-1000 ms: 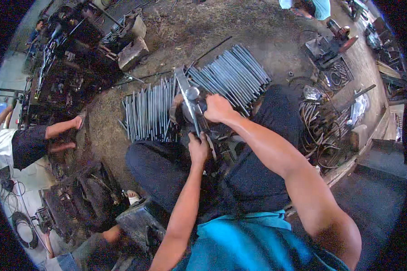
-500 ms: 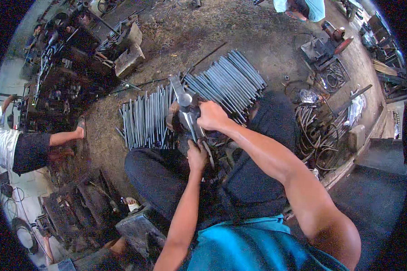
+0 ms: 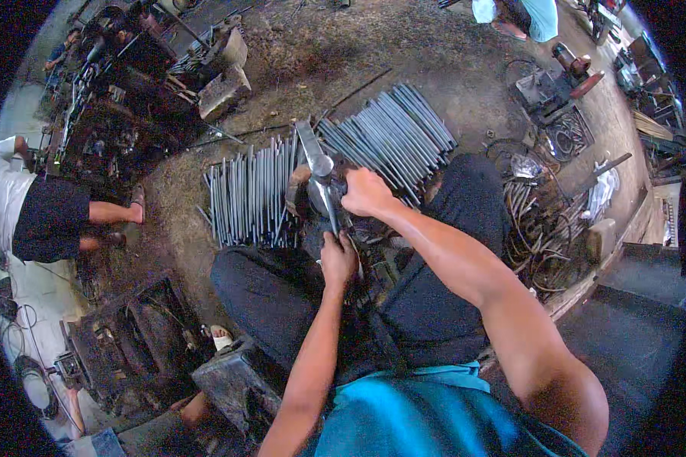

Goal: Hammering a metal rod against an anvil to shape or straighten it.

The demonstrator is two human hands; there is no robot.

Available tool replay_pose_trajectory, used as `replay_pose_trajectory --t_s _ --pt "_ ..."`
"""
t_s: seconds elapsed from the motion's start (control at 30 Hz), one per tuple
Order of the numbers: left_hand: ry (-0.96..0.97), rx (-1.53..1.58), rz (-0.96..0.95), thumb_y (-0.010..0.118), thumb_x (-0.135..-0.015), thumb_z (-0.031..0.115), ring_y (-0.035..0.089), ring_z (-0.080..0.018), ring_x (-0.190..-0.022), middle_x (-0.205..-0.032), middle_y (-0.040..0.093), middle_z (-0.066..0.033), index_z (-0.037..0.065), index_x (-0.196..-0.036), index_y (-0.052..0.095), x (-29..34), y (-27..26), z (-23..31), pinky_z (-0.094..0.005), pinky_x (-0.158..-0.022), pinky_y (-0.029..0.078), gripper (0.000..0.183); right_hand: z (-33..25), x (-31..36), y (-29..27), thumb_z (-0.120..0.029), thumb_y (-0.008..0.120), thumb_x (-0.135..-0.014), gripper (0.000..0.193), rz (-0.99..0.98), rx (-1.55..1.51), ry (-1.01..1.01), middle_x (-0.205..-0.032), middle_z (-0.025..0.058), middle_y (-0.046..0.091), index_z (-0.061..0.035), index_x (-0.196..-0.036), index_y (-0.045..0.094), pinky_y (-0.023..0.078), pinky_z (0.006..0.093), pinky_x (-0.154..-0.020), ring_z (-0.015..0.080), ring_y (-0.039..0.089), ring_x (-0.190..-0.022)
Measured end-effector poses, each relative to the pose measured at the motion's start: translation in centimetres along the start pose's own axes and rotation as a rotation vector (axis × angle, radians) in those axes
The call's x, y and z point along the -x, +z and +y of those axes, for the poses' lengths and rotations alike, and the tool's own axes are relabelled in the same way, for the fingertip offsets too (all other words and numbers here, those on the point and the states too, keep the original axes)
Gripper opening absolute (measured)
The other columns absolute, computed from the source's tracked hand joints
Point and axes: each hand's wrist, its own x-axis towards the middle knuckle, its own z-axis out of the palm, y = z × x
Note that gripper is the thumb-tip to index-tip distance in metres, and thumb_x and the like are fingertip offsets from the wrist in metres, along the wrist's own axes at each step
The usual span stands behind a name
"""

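Observation:
My right hand (image 3: pixel 366 192) is closed around the handle of a hammer, most of which the fist hides. The hammer's bright steel head (image 3: pixel 312 146) points away from me, its rounded end over the work between my knees. Just nearer to me, my left hand (image 3: pixel 338 257) grips a metal rod (image 3: pixel 330 209), which runs forward to beneath the hammer head. What supports the rod's far end is mostly covered by the hammer. Beyond my hands, grey metal rods lie side by side in two groups, a left row (image 3: pixel 251 194) and a right row (image 3: pixel 389 137).
Coiled cables and metal scraps (image 3: pixel 545 236) lie to my right, below a small machine (image 3: pixel 545 91). A dark machine stands far left, near a stone block (image 3: pixel 225 91). A person in dark shorts (image 3: pixel 49 221) stands at the left. A worn metal box (image 3: pixel 240 385) sits beside my left knee.
The whole view has shifted slightly. Both my hands keep their grips, with the hammer head still over the rod. At the left, the standing person's legs and body have moved a little.

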Motion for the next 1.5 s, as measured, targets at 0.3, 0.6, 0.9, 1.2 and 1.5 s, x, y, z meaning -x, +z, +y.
replay_pose_trajectory --t_s 0.3,0.6,0.9,1.2,1.5 --pt "-0.008 0.017 -0.015 0.046 -0.095 0.033 0.057 -0.0543 -0.082 -0.082 0.06 -0.0364 -0.005 -0.098 0.047 -0.2 -0.3 0.2 -0.0589 -0.071 0.044 0.038 0.5 -0.4 0.4 -0.014 0.06 -0.067 0.03 0.063 -0.009 -0.029 -0.087 0.03 0.065 0.0077 -0.087 0.066 0.052 0.0494 -0.081 0.0442 0.064 -0.085" --pt "-0.024 0.064 -0.035 0.045 -0.096 0.034 0.058 -0.0527 -0.085 -0.087 0.061 -0.0356 -0.006 -0.102 0.052 -0.5 0.5 -1.0 -0.0586 -0.073 0.045 0.041 -0.7 0.6 -1.0 -0.017 0.066 -0.06 0.051 0.106 -0.214 -0.089 -0.083 0.0327 0.062 0.0096 -0.103 0.06 0.051 0.0457 -0.08 0.0455 0.062 -0.086" --pt "-0.093 0.002 -0.037 0.044 -0.096 0.038 0.059 -0.0529 -0.084 -0.087 0.06 -0.0367 -0.004 -0.108 0.05 -0.2 0.2 -0.5 -0.0588 -0.074 0.045 0.044 0.9 -0.9 0.4 -0.017 0.063 -0.064 0.043 0.14 -0.042 -0.097 -0.085 0.031 0.064 0.0078 -0.099 0.062 0.051 0.0498 -0.082 0.0456 0.063 -0.084" --pt "-0.059 -0.002 -0.036 0.044 -0.096 0.037 0.059 -0.0519 -0.085 -0.088 0.061 -0.0355 -0.004 -0.108 0.049 -0.3 0.2 -0.5 -0.057 -0.075 0.046 0.043 2.9 -1.3 1.5 -0.021 0.064 -0.067 0.048 0.147 0.034 -0.055 -0.083 0.0299 0.064 0.0057 -0.106 0.06 0.052 0.0483 -0.081 0.044 0.064 -0.084" --pt "-0.038 -0.016 -0.037 0.043 -0.096 0.037 0.059 -0.0526 -0.087 -0.089 0.061 -0.0357 -0.006 -0.118 0.05 -0.4 0.5 -0.9 -0.0569 -0.076 0.046 0.049 -0.1 0.7 -0.4 -0.022 0.065 -0.066 0.049 0.129 -0.125 -0.11 -0.089 0.031 0.064 0.0027 -0.108 0.061 0.052 0.0492 -0.081 0.042 0.064 -0.088"
